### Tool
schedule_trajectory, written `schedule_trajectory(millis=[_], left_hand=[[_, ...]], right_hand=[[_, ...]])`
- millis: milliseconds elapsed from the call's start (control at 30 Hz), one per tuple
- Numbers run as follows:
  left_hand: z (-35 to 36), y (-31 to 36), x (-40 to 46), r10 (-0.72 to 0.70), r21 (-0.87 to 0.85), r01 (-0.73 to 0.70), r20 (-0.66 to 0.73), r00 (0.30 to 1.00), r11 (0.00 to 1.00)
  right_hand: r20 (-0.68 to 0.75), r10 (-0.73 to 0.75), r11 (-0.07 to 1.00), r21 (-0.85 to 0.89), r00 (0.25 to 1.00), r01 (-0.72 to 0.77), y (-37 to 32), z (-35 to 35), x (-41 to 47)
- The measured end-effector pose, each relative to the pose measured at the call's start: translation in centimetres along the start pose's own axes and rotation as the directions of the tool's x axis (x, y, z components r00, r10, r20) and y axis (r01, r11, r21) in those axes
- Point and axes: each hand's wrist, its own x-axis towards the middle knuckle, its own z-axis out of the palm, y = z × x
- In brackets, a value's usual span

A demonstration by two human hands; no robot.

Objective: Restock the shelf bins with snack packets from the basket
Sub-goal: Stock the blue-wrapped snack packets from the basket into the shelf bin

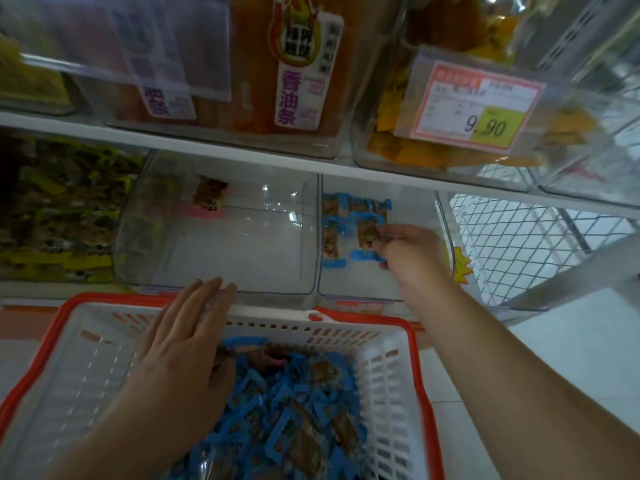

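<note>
Basket: white, red-rimmed, below the shelf, heaped with blue-edged snack packets. Left hand: fingers straight and together, flat over the basket's far wall; holds nothing visible. Right hand: reached into the clear right bin, fingers curled, pinching one packet among several lying there. Middle bin: one pink-edged packet at the back.

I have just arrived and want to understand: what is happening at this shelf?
A person is moving blue snack packets from a white basket into clear shelf bins. The right hand reaches into the right bin and pinches a packet there, beside a few others. The left hand rests open over the basket. The middle bin holds one pink packet.
</note>
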Motion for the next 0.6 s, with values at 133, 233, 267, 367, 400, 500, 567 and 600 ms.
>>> schedule_trajectory(millis=[133,233,267,367,400,500,567,600], left_hand=[[0.5,-0.8,0.2,0.034,-0.023,-0.034,0.000,0.999,0.999],[0.9,-0.8,0.2,0.032,0.035,-0.031,-0.012,0.999,0.999],[1.0,-0.8,0.2,0.042,0.042,-0.041,-0.030,0.999,0.998],[1.0,-0.8,0.2,0.045,0.014,-0.045,-0.053,0.998,0.999],[1.2,-1.0,0.2,0.041,0.027,-0.040,-0.044,0.998,0.999],[1.3,-0.9,0.2,0.026,0.062,-0.025,-0.012,1.000,0.998],[1.2,-0.5,0.1,0.002,0.073,-0.003,0.003,1.000,0.997],[1.1,-0.3,0.1,-0.004,0.075,0.004,0.003,1.000,0.997]], right_hand=[[-0.003,0.032,0.996,-0.084,0.999,-0.032,0.9,2.3,3.7],[0.017,-0.042,0.942,-0.333,0.999,0.045,2.0,3.3,4.3],[0.031,-0.073,0.907,-0.414,0.997,0.080,2.1,3.3,4.4],[0.112,-0.134,0.794,-0.582,0.985,0.174,1.7,3.3,4.3],[0.145,-0.145,0.757,-0.620,0.979,0.204,1.6,3.3,4.2],[0.198,-0.191,0.652,-0.706,0.961,0.276,1.0,3.1,3.4],[0.208,-0.201,0.586,-0.758,0.957,0.288,0.9,3.1,3.0],[0.211,-0.192,0.569,-0.771,0.958,0.284,0.8,3.1,2.8]])
